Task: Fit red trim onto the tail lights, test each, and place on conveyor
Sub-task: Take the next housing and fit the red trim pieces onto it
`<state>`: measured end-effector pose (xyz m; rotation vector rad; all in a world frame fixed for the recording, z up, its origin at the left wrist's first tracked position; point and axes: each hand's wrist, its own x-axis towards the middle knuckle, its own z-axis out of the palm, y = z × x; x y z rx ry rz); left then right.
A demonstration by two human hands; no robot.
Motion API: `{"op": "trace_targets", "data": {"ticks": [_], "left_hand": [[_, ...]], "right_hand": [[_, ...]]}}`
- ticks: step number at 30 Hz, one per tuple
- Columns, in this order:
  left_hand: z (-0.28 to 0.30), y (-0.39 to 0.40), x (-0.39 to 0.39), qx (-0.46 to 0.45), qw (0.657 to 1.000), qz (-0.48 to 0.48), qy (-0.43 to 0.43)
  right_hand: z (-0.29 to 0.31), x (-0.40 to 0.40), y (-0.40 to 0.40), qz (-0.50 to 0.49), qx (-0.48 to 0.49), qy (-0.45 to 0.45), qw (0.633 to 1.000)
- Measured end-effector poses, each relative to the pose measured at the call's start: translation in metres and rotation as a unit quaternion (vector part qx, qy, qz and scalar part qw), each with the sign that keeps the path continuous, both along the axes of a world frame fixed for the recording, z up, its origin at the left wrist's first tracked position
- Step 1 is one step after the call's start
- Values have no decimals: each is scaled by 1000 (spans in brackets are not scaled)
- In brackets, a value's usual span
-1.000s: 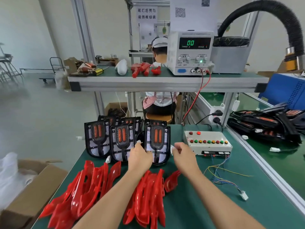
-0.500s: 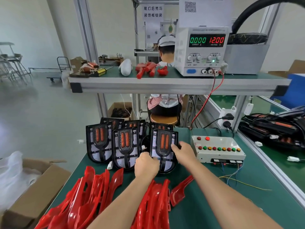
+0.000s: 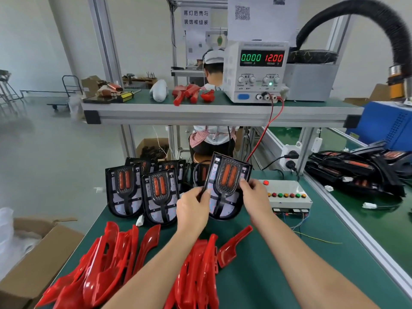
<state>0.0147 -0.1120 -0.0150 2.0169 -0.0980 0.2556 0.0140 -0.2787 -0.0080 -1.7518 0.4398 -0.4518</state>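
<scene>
From the head view, the left hand (image 3: 192, 211) and the right hand (image 3: 254, 197) each pinch one side of a tail light (image 3: 225, 181), lifted just above the bench's (image 3: 278, 275) back edge. Hold it steady and level, I think, then press one red trim (image 3: 234, 244) from the near piles on evenly.

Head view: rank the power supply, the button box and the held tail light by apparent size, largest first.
1. power supply
2. held tail light, gripped by left hand and right hand; it is nearer the camera, so its true rank is unsure
3. button box
</scene>
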Motion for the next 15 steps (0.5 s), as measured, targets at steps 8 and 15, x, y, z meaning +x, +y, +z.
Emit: {"op": "trace_targets", "data": {"ticks": [8,15], "left_hand": [[33,-15,-15,-31,985,-172,-6],[4,-49,-56,132,917,-354,125]], "right_hand": [[14,-120,3,-34,313,-47,948],[-43,-234,34,-136,428,-16,893]]}}
